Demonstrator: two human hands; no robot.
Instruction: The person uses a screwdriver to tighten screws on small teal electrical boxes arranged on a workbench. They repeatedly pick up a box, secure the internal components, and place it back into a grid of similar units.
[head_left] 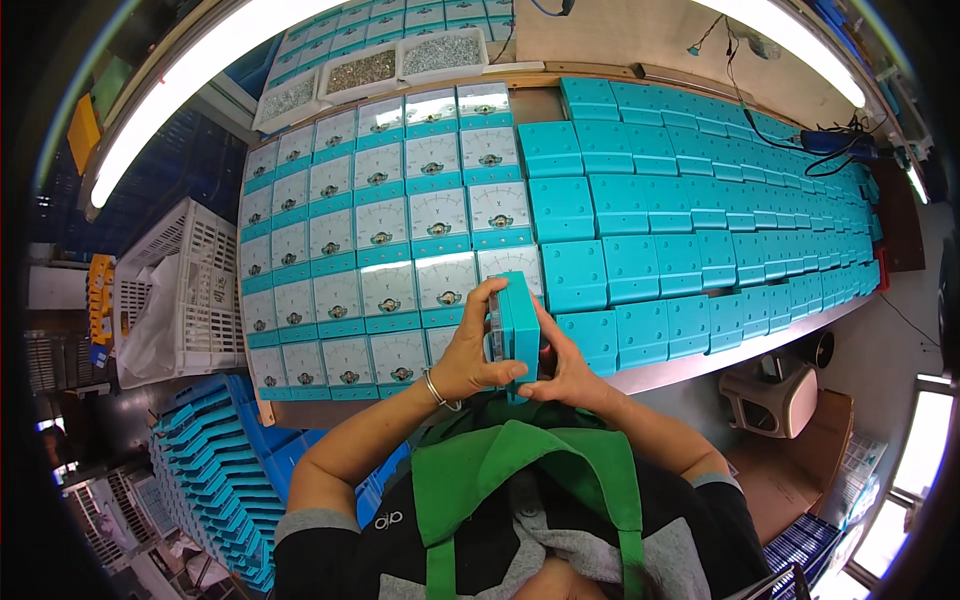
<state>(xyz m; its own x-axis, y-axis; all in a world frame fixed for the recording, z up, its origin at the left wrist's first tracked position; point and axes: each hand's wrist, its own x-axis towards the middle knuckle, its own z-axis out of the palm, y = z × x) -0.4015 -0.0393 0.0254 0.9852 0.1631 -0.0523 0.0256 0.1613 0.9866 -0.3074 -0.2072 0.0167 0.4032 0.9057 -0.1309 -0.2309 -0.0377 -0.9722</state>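
Note:
Between both my hands, over the near edge of the workbench, a teal panel meter point(521, 325) is held on its edge, its clear front turned to the left. My left hand point(470, 350) grips its front side, thumb low and fingers on top. On the back side, my right hand point(565, 370) closes around the teal case, some fingers hidden behind it. Just beyond my hands, rows of white-faced meters point(381, 238) lie face up on the left. To the right, rows of teal meter cases point(575, 275) lie with their plain teal sides up.
White trays of small metal parts point(440, 54) stand at the bench's far left. A white plastic crate point(205, 300) is off to the left, above stacked teal parts point(215, 480). A black-cabled blue tool point(840, 143) lies at the far right. A beige stool point(770, 400) stands near right.

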